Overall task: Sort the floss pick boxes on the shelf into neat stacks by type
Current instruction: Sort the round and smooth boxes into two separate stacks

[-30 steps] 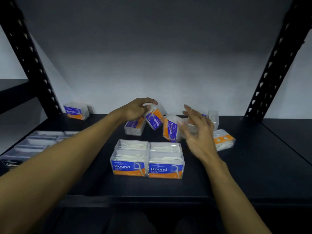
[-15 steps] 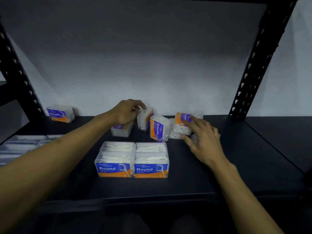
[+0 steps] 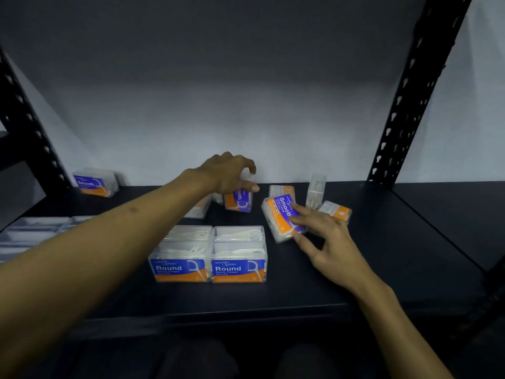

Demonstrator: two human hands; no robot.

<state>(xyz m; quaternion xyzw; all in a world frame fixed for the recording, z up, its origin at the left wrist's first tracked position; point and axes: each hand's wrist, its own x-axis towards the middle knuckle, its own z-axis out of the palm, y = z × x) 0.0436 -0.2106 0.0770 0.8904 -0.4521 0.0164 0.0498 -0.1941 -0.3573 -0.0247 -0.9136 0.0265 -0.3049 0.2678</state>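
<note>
My left hand [image 3: 228, 173] reaches to the back of the dark shelf [image 3: 382, 255] and grips the top of an upright Smooth box [image 3: 238, 201]. To its right, my right hand [image 3: 325, 236] holds a tilted second Smooth box [image 3: 281, 214], fingers on its label and thumb under its front edge. Two Round boxes [image 3: 180, 269] [image 3: 239, 269] stand side by side at the front, with two more clear boxes [image 3: 216, 233] right behind them. Loose boxes lie behind my right hand: one flat [image 3: 335, 210], one upright [image 3: 316, 188], one partly hidden [image 3: 281, 189].
A lone Smooth box [image 3: 94, 183] sits at the far left back corner. Another box [image 3: 198, 212] is half hidden under my left forearm. Clear boxes [image 3: 35, 231] lie flat at the left edge. Black perforated uprights [image 3: 404, 105] frame the shelf; a white wall closes the back.
My left hand has set its Smooth box upright on the shelf. My right hand has taken hold of the standing Smooth box and tipped it toward me. The camera has moved closer.
</note>
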